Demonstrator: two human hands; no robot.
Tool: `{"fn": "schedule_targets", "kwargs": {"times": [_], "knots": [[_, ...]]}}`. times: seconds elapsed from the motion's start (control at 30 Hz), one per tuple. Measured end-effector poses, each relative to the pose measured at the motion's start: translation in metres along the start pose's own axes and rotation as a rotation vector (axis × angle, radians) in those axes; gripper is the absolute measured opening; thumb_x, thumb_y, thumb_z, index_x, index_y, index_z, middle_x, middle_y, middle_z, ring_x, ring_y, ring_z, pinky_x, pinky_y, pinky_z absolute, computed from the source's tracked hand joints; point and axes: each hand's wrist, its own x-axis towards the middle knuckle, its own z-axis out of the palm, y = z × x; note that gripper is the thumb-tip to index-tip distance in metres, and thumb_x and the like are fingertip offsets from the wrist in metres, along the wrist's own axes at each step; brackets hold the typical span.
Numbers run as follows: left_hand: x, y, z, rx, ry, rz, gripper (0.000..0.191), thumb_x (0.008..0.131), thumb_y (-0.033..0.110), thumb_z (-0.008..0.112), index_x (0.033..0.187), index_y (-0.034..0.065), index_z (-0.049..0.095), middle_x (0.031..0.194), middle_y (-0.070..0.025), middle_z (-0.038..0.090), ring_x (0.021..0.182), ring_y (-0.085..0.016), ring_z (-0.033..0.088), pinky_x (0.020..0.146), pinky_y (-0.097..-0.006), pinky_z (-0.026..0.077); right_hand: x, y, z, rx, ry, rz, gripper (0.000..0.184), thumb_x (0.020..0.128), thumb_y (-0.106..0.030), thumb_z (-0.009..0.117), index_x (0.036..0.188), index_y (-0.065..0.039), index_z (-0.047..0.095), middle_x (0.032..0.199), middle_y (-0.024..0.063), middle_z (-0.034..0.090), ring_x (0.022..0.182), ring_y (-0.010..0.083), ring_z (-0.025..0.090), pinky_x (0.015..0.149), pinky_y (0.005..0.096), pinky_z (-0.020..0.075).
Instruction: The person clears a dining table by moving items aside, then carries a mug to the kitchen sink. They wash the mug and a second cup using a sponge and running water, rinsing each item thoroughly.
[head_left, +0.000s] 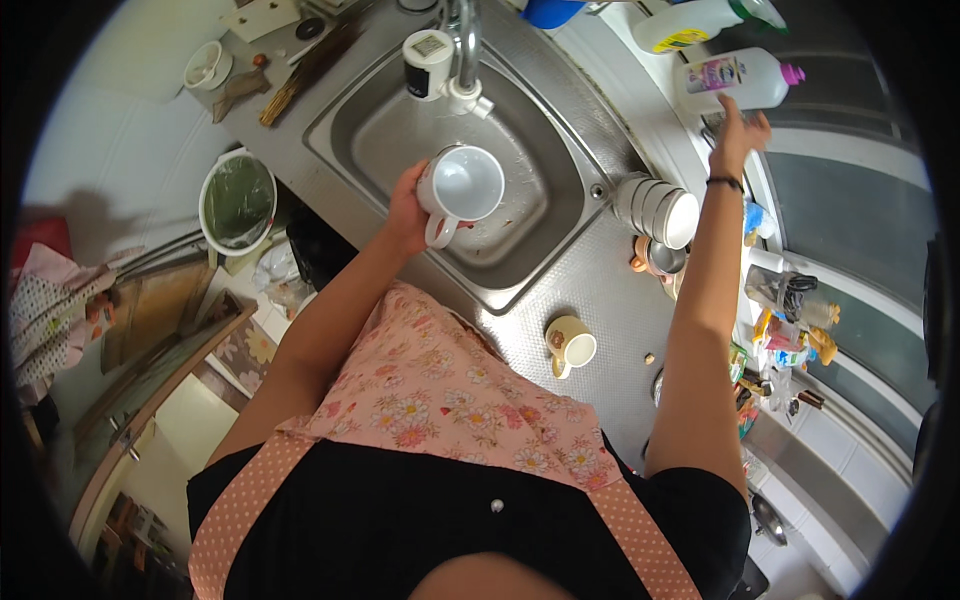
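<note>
My left hand (409, 210) grips a white mug (466, 182) above the near side of the stainless steel sink (551, 187). The mug's mouth faces up at me, and its handle points toward my body. Far to the right, my right hand (739, 139) reaches to the window ledge with its fingers spread. It is just beside a translucent dish-soap bottle (697, 79) with a pink cap; whether the fingers touch it I cannot tell. The faucet (469, 52), with a white water filter (429, 64) attached, stands over the sink's far end.
Stacked white bowls (679, 217) and a small metal cup (666, 257) stand right of the sink. A cream mug (571, 341) with a flower sits on the steel counter (517, 337). A spray bottle (690, 26) lies beyond the soap. At left are a hand broom (289, 94) and a lined bin (238, 202).
</note>
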Motion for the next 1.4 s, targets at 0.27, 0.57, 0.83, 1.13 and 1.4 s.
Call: {"fn": "schedule_targets", "kwargs": {"times": [0.27, 0.57, 0.83, 1.13, 1.4], "knots": [[0.011, 0.003, 0.002, -0.028, -0.018, 0.033, 0.058, 0.102, 0.050, 0.039, 0.138, 0.0079, 0.054, 0.113, -0.0157, 0.069, 0.081, -0.028, 0.073, 0.062, -0.0403, 0.064, -0.192, -0.119, -0.001, 0.084, -0.519, -0.048, 0.023, 0.086, 0.002, 0.066, 0.103, -0.004, 0.052, 0.099, 0.0048, 0.052, 0.086, 0.0153, 0.055, 0.078, 0.0325, 0.0508], [0.007, 0.010, -0.010, 0.113, -0.080, 0.093, 0.057, 0.101, 0.045, 0.043, 0.142, 0.0067, 0.052, 0.119, -0.0133, 0.068, 0.091, -0.024, 0.071, 0.068, -0.0434, 0.064, -0.256, -0.155, 0.028, -0.326, -1.304, -0.917, 0.028, 0.091, -0.019, 0.067, 0.117, -0.008, 0.071, 0.121, 0.0071, 0.069, 0.127, 0.0229, 0.057, 0.116, 0.0450, 0.0330], [-0.009, 0.006, 0.008, 0.241, 0.062, 0.049, 0.046, 0.098, 0.043, 0.056, 0.138, 0.0185, 0.056, 0.121, -0.0042, 0.066, 0.100, -0.019, 0.068, 0.069, -0.0394, 0.062, -0.266, -0.106, 0.059, -0.807, -1.423, -1.636, 0.029, 0.081, -0.013, 0.066, 0.109, -0.011, 0.073, 0.112, -0.0028, 0.070, 0.124, 0.0168, 0.055, 0.127, 0.0460, 0.0196], [-0.001, 0.022, -0.017, 0.304, -0.091, 0.391, 0.058, 0.095, 0.032, 0.058, 0.147, 0.0111, 0.048, 0.118, -0.0081, 0.063, 0.100, -0.017, 0.067, 0.085, -0.0311, 0.056, -0.314, -0.109, 0.074, 0.164, -1.636, 0.661, 0.040, 0.083, -0.022, 0.076, 0.118, -0.004, 0.070, 0.109, 0.0036, 0.070, 0.097, 0.0146, 0.062, 0.087, 0.0264, 0.0473], [0.005, 0.038, -0.023, 0.126, -0.145, 0.418, 0.061, 0.095, 0.042, 0.052, 0.149, 0.0144, 0.044, 0.123, -0.0071, 0.063, 0.098, -0.017, 0.067, 0.059, -0.0282, 0.056, -0.309, -0.128, 0.037, 0.041, -0.945, 0.240, 0.021, 0.095, -0.014, 0.071, 0.111, -0.001, 0.071, 0.104, 0.0050, 0.059, 0.098, 0.0160, 0.052, 0.087, 0.0287, 0.0428]]}}
